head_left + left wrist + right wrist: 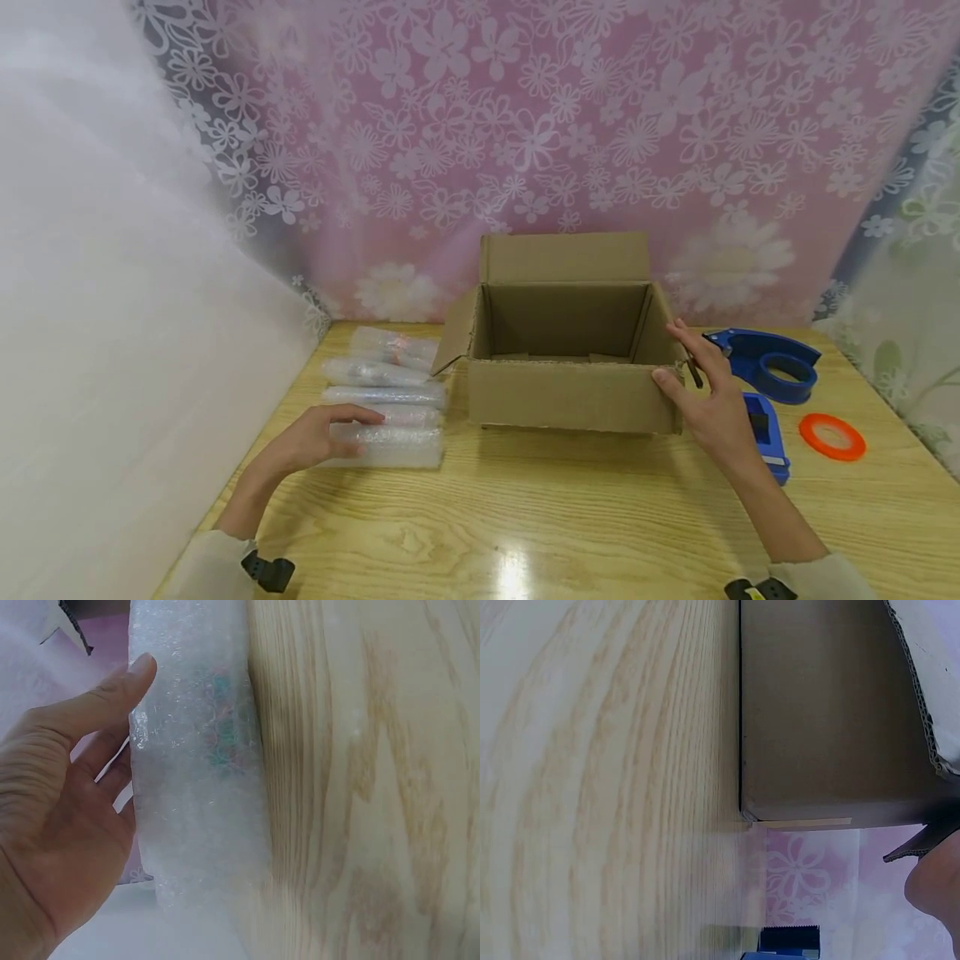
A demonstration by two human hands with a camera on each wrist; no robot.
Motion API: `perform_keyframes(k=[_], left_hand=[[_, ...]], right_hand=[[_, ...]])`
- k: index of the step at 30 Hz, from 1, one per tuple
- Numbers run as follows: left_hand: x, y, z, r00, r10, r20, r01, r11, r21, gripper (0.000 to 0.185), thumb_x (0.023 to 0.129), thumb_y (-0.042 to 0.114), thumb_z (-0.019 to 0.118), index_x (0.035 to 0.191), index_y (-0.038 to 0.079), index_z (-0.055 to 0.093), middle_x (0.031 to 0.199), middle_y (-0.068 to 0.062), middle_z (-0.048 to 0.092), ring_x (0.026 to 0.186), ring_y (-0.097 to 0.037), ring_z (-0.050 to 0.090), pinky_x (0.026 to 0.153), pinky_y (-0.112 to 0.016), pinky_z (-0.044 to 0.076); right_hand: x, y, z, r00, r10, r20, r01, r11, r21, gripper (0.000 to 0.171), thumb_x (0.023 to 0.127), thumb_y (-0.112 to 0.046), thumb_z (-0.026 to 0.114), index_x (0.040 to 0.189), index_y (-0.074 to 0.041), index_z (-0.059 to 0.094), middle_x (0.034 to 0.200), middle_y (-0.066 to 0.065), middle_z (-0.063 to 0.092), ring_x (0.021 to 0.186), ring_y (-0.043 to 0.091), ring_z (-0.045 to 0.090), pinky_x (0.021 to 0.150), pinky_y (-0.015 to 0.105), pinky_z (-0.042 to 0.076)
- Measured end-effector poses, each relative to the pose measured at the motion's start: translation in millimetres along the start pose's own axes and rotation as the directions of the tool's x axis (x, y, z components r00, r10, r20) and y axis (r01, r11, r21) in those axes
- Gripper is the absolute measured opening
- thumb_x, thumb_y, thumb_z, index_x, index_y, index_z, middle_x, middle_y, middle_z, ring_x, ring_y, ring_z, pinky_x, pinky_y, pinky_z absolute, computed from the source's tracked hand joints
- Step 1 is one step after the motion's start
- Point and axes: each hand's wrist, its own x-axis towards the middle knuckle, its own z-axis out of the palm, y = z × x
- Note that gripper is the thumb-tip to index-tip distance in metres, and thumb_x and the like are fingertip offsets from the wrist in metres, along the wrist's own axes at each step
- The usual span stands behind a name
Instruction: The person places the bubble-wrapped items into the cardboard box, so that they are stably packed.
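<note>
My left hand (303,437) is over the nearest bubble-wrapped roll (408,447) on the table. In the left wrist view, the thumb lies at the roll's upper edge and the other fingers curl behind it, fingertips hidden. Red and teal show through the wrap (199,802). An open cardboard box (562,396) stands right of the rolls, its back flap raised and left flap folded outward. At its front right corner my right hand (716,417) holds it, thumb on the front edge and fingers along the right side. Only part of that hand (937,877) enters the right wrist view.
Several more bubble-wrapped rolls (382,396) lie behind the nearest one. To the right of the box are a blue tape dispenser (787,379), a second blue item (768,437) partly behind my forearm, and an orange ring (832,437). Floral cloth (525,150) hangs behind the table.
</note>
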Motion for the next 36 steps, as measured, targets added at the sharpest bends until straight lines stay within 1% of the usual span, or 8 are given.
perform_keyframes(k=[3, 5, 10, 15, 22, 25, 29, 36], left_hand=[[-0.7, -1.3, 1.6, 1.0, 0.0, -0.01, 0.001, 1.0, 0.028, 0.042, 0.093, 0.019, 0.079, 0.133, 0.026, 0.071, 0.136, 0.003, 0.067, 0.13, -0.033, 0.058, 0.103, -0.05, 0.052], [-1.3, -2.2, 2.6, 1.0, -0.001, -0.016, 0.002, 0.999, 0.039, 0.042, 0.092, 0.016, 0.08, 0.132, 0.027, 0.071, 0.136, 0.003, 0.067, 0.13, -0.032, 0.058, 0.102, -0.051, 0.052], [-2.3, -4.1, 3.7, 0.999, 0.008, -0.035, -0.006, 0.998, 0.064, 0.044, 0.092, 0.011, 0.079, 0.131, 0.028, 0.072, 0.134, 0.003, 0.068, 0.128, -0.032, 0.061, 0.102, -0.054, 0.053], [-4.3, -2.3, 1.5, 0.998, 0.022, -0.06, -0.017, 0.997, 0.075, 0.043, 0.092, 0.011, 0.078, 0.132, 0.027, 0.072, 0.133, 0.001, 0.07, 0.127, -0.032, 0.063, 0.101, -0.05, 0.055], [-12.2, 5.3, -10.4, 0.994, 0.024, -0.111, -0.015, 0.997, 0.08, 0.041, 0.094, 0.021, 0.077, 0.134, 0.025, 0.071, 0.134, 0.001, 0.07, 0.129, -0.034, 0.062, 0.102, -0.053, 0.053], [-16.1, 9.8, -18.2, 0.989, 0.012, -0.146, 0.003, 0.995, 0.096, 0.041, 0.093, 0.027, 0.078, 0.134, 0.028, 0.071, 0.134, 0.001, 0.07, 0.132, -0.036, 0.059, 0.105, -0.058, 0.05], [-19.1, 18.9, -31.2, 0.982, 0.006, -0.187, 0.016, 0.994, 0.112, 0.041, 0.093, 0.029, 0.078, 0.133, 0.031, 0.071, 0.135, 0.003, 0.069, 0.133, -0.034, 0.058, 0.103, -0.057, 0.052], [-18.7, 42.5, -57.8, 0.972, 0.039, -0.231, 0.004, 0.983, 0.183, 0.044, 0.096, 0.028, 0.076, 0.138, 0.027, 0.068, 0.139, 0.0, 0.067, 0.131, -0.032, 0.06, 0.1, -0.054, 0.054]], right_hand=[[0, 0, 0, 1.0, -0.002, -0.001, 0.002, 1.0, 0.005, 0.065, 0.101, -0.011, 0.069, 0.16, -0.025, 0.044, 0.17, -0.007, 0.03, 0.156, 0.014, 0.022, 0.123, 0.051, 0.022], [-1, 1, 0, 1.0, -0.001, -0.001, 0.001, 1.0, 0.0, 0.065, 0.102, -0.011, 0.069, 0.16, -0.026, 0.044, 0.169, -0.009, 0.03, 0.156, 0.015, 0.022, 0.123, 0.045, 0.023], [-1, 1, 1, 1.0, 0.001, -0.001, -0.001, 1.0, 0.007, 0.066, 0.101, -0.011, 0.069, 0.16, -0.026, 0.044, 0.17, -0.006, 0.03, 0.155, 0.011, 0.022, 0.123, 0.049, 0.022], [-1, 2, 2, 1.0, -0.002, -0.001, 0.002, 1.0, -0.007, 0.066, 0.101, -0.011, 0.07, 0.16, -0.026, 0.044, 0.17, -0.002, 0.031, 0.154, 0.009, 0.023, 0.119, 0.032, 0.025], [-1, 2, 2, 1.0, -0.013, -0.012, 0.013, 1.0, -0.007, 0.066, 0.1, -0.01, 0.07, 0.16, -0.025, 0.045, 0.169, -0.004, 0.032, 0.153, 0.008, 0.024, 0.119, 0.032, 0.024], [0, 1, 2, 1.0, -0.013, -0.01, 0.013, 1.0, 0.006, 0.066, 0.101, -0.01, 0.07, 0.16, -0.025, 0.045, 0.169, -0.002, 0.031, 0.154, 0.009, 0.023, 0.122, 0.041, 0.024], [0, 1, 1, 1.0, -0.007, -0.003, 0.007, 0.999, 0.036, 0.066, 0.101, -0.01, 0.069, 0.16, -0.024, 0.044, 0.17, -0.004, 0.03, 0.155, 0.011, 0.022, 0.119, 0.07, 0.019], [-1, 1, 0, 1.0, -0.004, 0.003, 0.004, 0.999, 0.044, 0.066, 0.101, -0.011, 0.07, 0.16, -0.024, 0.044, 0.169, -0.011, 0.029, 0.155, 0.011, 0.021, 0.117, 0.076, 0.018]])
